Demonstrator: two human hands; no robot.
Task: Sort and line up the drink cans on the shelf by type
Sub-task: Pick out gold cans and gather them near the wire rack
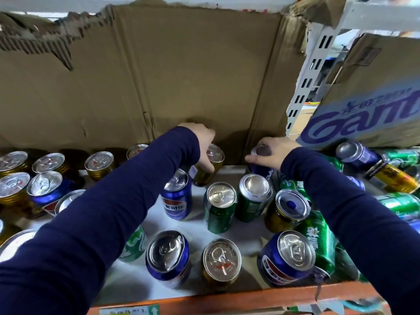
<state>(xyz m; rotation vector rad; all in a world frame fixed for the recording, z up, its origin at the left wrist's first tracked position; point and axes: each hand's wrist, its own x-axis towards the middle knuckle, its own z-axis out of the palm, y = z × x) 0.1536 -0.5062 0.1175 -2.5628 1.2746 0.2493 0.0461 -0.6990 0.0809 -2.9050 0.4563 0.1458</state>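
At two o'clock in the view, a cardboard box is showing large purple letters "Gant", running off the frame edge, with a line of blurred Chinese characters above them. Near the centre, a Pepsi can is carrying the red, white and blue roundel with white characters across it, of which 可乐 is reading clearly. At five o'clock, a second Pepsi can is showing the same roundel. Just to its two o'clock, a green can is bearing white characters and a flower mark, too blurred to read. At six o'clock, a label on the shelf edge is showing a white up-arrow on green; its print is illegible.
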